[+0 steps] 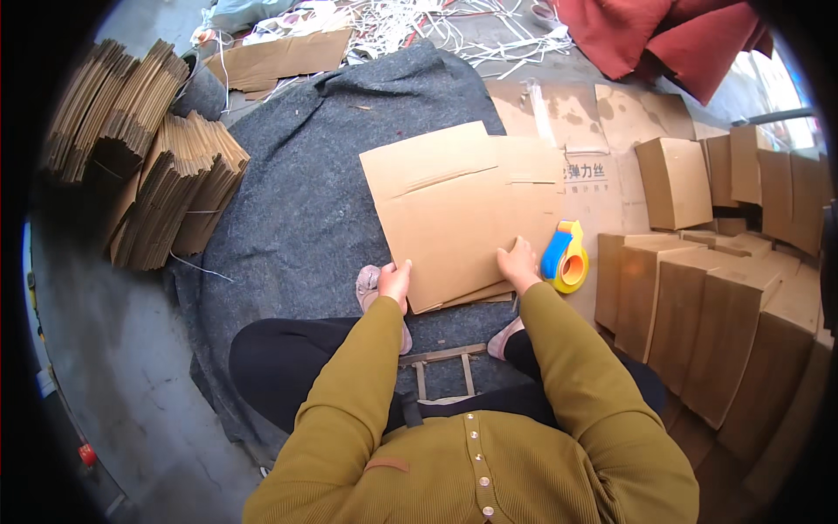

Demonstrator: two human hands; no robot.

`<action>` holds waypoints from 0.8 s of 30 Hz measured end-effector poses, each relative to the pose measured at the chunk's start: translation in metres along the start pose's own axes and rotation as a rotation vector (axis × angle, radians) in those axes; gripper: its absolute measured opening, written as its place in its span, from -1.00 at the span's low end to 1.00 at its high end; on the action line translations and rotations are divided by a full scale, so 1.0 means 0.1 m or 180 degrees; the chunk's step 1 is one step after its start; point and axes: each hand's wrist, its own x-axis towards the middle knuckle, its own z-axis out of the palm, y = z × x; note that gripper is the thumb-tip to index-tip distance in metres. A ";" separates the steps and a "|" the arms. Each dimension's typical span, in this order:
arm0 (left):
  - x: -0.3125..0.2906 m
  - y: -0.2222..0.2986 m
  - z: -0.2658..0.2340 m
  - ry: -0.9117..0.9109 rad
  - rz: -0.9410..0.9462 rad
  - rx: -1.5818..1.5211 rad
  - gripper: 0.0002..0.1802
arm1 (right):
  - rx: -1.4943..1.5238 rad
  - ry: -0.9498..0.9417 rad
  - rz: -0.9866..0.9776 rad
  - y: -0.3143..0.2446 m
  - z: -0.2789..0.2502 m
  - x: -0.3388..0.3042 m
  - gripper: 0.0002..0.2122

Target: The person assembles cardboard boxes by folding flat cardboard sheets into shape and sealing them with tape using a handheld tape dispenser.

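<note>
A flattened cardboard box (445, 218) lies in front of me, tilted a little, with slits near its far edge. Another sheet of cardboard (530, 157) shows from under its right side. My left hand (395, 282) is closed on the near left edge of the flattened box, its fingers partly hidden beneath. At the near right part of the cardboard, my right hand (520, 264) grips with thumb and fingers, though the fingertips are partly hidden. A blue and yellow tape dispenser (572, 267) stands just right of my right hand, apart from it.
Bundles of flattened boxes (188, 188) are stacked at the left. Several made-up cardboard boxes (668, 293) stand in rows at the right. A dark grey blanket (288, 183) covers the floor. White strips (454, 26) and a red cloth (655, 39) lie at the back.
</note>
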 end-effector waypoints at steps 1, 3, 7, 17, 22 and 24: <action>-0.10 0.04 0.04 0.0270 0.0171 0.0092 -0.59 | 0.0100 0.0009 0.0116 -0.01 0.01 -0.05 -0.32; -0.32 0.17 0.06 0.0568 0.0367 0.0173 -0.57 | 0.0211 0.0019 0.0196 -0.05 0.02 -0.12 -0.32; -0.91 0.53 0.12 0.0325 0.1687 0.1037 -0.36 | 0.0808 -0.0375 -0.0041 0.10 0.11 -0.02 -0.40; -2.23 0.55 0.36 -0.0399 0.2406 0.0656 -0.27 | 0.2967 0.0029 -0.0303 0.08 -0.02 -0.29 -0.54; -2.37 0.46 0.34 -0.0478 0.2800 0.1387 -0.28 | 0.2961 -0.0678 -0.1683 -0.64 -1.07 -1.63 -0.48; -2.09 0.47 0.47 -0.0876 0.2342 0.0614 -0.27 | 0.2887 -0.0687 -0.1763 -0.55 -0.99 -1.53 -0.48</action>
